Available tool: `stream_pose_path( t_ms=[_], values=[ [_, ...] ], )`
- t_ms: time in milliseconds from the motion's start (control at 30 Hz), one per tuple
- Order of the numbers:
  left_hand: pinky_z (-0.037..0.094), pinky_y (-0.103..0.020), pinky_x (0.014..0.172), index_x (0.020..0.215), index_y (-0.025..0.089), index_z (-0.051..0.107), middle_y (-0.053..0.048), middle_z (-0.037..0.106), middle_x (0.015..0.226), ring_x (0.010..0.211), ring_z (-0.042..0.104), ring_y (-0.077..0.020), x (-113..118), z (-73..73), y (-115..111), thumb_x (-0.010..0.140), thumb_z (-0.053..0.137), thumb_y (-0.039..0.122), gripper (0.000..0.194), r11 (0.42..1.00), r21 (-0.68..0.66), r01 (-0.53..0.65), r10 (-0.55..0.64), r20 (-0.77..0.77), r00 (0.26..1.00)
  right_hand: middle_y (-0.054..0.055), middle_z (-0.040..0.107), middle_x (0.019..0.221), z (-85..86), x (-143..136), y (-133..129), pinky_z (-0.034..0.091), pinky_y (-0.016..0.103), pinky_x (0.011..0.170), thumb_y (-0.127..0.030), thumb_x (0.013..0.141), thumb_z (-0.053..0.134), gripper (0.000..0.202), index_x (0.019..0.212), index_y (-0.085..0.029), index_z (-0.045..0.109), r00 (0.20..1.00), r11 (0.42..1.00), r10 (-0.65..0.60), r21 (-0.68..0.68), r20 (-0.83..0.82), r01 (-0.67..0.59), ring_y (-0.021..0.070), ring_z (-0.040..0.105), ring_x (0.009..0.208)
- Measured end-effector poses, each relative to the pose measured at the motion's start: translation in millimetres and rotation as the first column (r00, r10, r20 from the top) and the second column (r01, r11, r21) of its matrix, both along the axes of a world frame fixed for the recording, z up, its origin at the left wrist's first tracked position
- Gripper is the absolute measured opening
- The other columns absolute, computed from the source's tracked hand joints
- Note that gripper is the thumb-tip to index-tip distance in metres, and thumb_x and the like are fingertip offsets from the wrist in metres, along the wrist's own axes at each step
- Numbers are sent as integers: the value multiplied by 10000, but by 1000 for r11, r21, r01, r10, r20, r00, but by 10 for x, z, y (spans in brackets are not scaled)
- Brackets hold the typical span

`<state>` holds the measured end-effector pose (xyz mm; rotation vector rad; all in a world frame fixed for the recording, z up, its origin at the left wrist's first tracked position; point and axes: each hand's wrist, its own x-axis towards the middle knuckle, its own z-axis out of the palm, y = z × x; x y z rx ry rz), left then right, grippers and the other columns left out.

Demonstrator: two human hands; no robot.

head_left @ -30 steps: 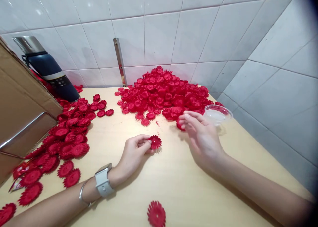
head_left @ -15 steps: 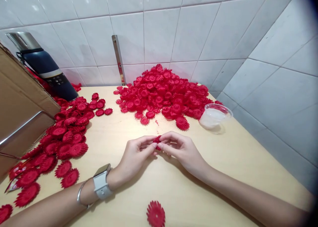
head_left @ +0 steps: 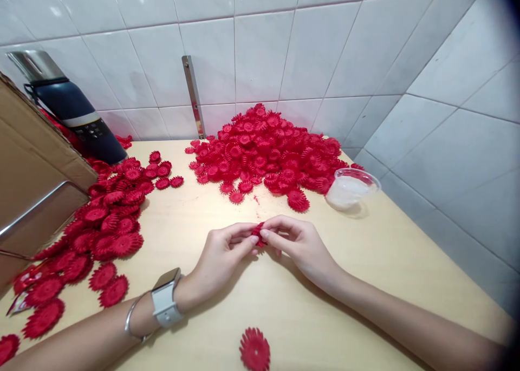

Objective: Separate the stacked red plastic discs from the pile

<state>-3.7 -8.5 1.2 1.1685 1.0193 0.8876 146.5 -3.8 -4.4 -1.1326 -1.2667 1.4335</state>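
Observation:
Between my two hands, just above the middle of the table, is a small red felt-like flower piece (head_left: 259,234) with a fringed edge. My left hand (head_left: 225,254) pinches its left side with thumb and fingers. From the right, my right hand (head_left: 304,246) grips the same piece, its thumb and index finger pressed on it. The fingers cover most of the piece. A single flat red fringed disc (head_left: 254,349) with a small hole in its centre lies near the front edge. Beyond my hands rises a large pile of red fringed pieces (head_left: 264,149).
A clear plastic cup (head_left: 351,189) with whitish contents stands tilted at the right of the pile. More red fringed discs (head_left: 122,225) spread along the left, beside a cardboard box (head_left: 36,170). A dark blue bottle (head_left: 77,105) leans behind it. White tiled walls (head_left: 264,57) bound the table.
My right thumb and fingers have shifted slightly on the red flower piece, so a little more of it shows. Both hands stay in nearly the same place.

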Motion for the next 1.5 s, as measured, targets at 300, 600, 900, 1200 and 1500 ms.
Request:
stream_pose_path(
  t_ms=[300, 600, 900, 1200, 1500],
  values=[
    [470, -247, 684, 861, 162, 643, -46, 664, 821, 751, 600, -147, 17, 56, -18, 697, 614, 191, 169, 1000, -8, -6, 6, -6, 1000, -15, 530, 572, -23, 15, -7, 355, 224, 447, -264, 684, 599, 127, 659, -145, 562, 999, 998, 29, 51, 31, -31, 86, 442, 478],
    [432, -229, 538, 624, 126, 534, 8, 564, 560, 527, 532, -107, -1, 9, 53, 725, 526, 147, 103, 998, 30, -53, 55, -65, 996, -23, 525, 577, -28, 17, -84, 386, 212, 510, -101, 662, 542, 71, 623, -155, 518, 979, 976, 205, 75, 16, -206, 93, 480, 542],
    [394, -217, 534, 666, 135, 546, 5, 548, 612, 565, 507, -113, -6, 10, -5, 769, 493, 232, 152, 988, 135, -71, 93, -161, 983, -23, 546, 560, 93, 110, -102, 377, 201, 501, -24, 611, 503, 139, 589, -161, 508, 919, 916, 380, 97, 103, -389, 93, 474, 529],
    [380, -215, 545, 713, 146, 551, -2, 552, 650, 592, 492, -116, -9, 24, -50, 809, 440, 243, 176, 986, 168, -10, 51, -243, 969, -40, 520, 554, 98, 145, -101, 329, 178, 464, 13, 605, 475, 178, 591, -163, 502, 868, 863, 445, 154, 219, -481, 69, 407, 491],
    [369, -215, 547, 706, 145, 552, 3, 541, 634, 590, 478, -117, -14, 12, -53, 804, 445, 246, 177, 987, 155, -31, 70, -254, 965, -45, 493, 523, 86, 116, -162, 327, 181, 448, 17, 597, 467, 192, 559, -172, 466, 850, 864, 428, 137, 306, -485, 70, 402, 476]
  ],
)
